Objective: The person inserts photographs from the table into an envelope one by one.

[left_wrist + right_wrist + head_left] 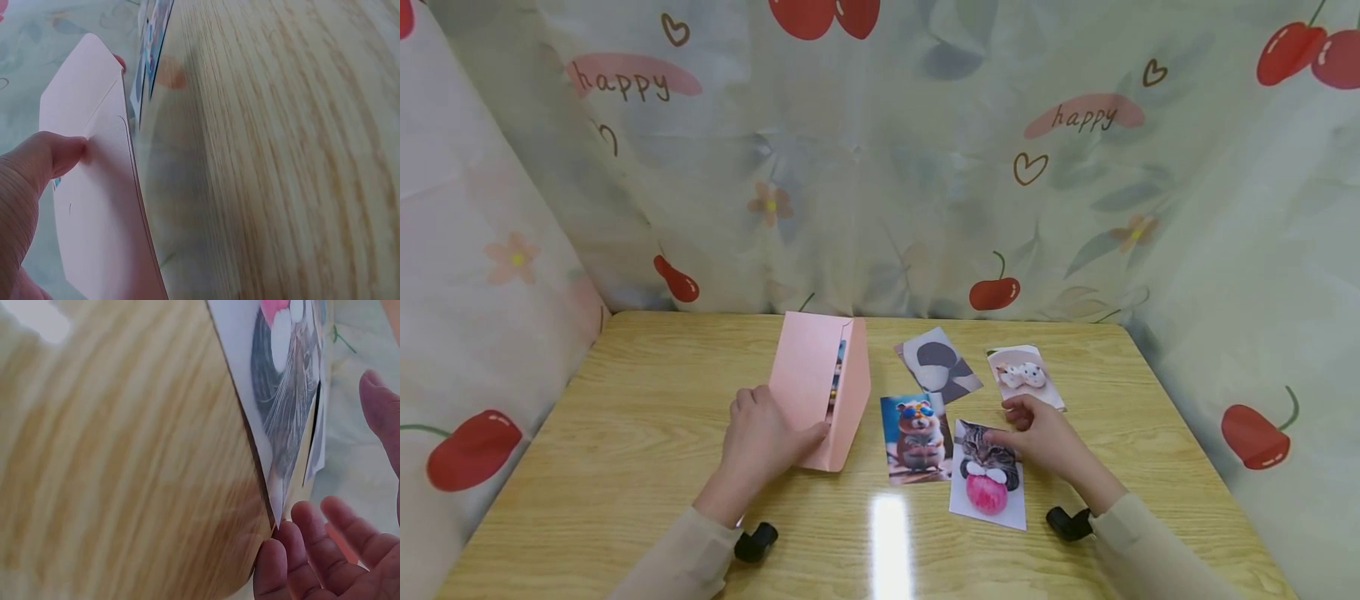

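Observation:
A pink envelope (808, 367) with its flap raised is held in my left hand (762, 433); in the left wrist view the thumb (65, 153) lies on its pink paper. A strip of a colorful picture shows inside its mouth. My right hand (1045, 437) is at the upper right of a cat photo card (988, 492). Seen from the right wrist, the fingertips (289, 540) touch the corner of the cat card (250, 394), while the thumb (378, 403) stands apart from it. The hamster photo card (917, 442) lies just left of the cat card.
Behind these lie a grey-and-white picture card (936, 367) and a card with a white spotted bow (1022, 375). The wooden table (625, 467) is bordered by cherry-print curtains (865, 208) at the back and sides. A black wrist camera (756, 542) hangs by each sleeve.

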`<state>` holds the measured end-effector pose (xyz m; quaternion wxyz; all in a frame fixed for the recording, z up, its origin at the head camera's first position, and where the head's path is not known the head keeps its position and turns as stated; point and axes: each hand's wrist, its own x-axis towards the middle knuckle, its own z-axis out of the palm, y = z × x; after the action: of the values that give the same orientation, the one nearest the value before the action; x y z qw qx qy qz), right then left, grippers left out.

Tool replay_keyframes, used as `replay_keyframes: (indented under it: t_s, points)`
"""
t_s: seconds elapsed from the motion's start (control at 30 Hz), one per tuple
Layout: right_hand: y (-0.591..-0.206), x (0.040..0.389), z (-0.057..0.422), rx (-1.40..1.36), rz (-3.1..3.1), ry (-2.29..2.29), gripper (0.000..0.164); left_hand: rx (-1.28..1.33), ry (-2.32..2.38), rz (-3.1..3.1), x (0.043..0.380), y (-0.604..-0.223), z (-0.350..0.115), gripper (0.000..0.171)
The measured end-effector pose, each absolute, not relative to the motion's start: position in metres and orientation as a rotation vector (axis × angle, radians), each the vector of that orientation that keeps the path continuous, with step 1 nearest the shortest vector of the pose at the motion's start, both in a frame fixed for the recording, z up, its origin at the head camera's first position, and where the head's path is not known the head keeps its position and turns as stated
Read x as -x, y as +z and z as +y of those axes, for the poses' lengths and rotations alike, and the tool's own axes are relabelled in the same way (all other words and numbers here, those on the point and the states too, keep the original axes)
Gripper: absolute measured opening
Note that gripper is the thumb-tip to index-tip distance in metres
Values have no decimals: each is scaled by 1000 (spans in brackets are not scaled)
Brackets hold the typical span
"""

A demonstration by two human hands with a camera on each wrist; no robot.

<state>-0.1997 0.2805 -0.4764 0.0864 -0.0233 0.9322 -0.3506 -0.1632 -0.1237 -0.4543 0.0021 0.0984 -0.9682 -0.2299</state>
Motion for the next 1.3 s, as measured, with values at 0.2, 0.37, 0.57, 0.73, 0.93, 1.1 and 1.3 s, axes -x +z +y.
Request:
replay_keyframes:
  t_s: [0.2, 0.37, 0.57, 0.73, 0.93, 1.1, 1.3]
  points:
    - [-477, 198, 278, 86, 2776, -1003, 78, -304, -728, -3037, 163, -454, -123, 106]
    - [-477, 195, 280, 88, 2785, -967, 82, -292, -723, -3039, 162, -455, -123, 105]
    - [-477, 191, 282, 85, 2789, -932, 84, -271, -716, -3028, 162, -456, -122, 104]
    - [-478, 189, 281, 101, 2784, -928, 84, -270, -728, -3033, 162, -456, -120, 105]
    - [-483, 190, 280, 95, 2813, -876, 85, -261, -734, -3031, 162, -458, -120, 106]
    - [-481, 189, 278, 41, 2825, -826, 85, -257, -735, -3026, 161, -458, -121, 105]
    - [-480, 188, 278, 32, 2807, -844, 83, -270, -734, -3038, 160, -457, -121, 105]
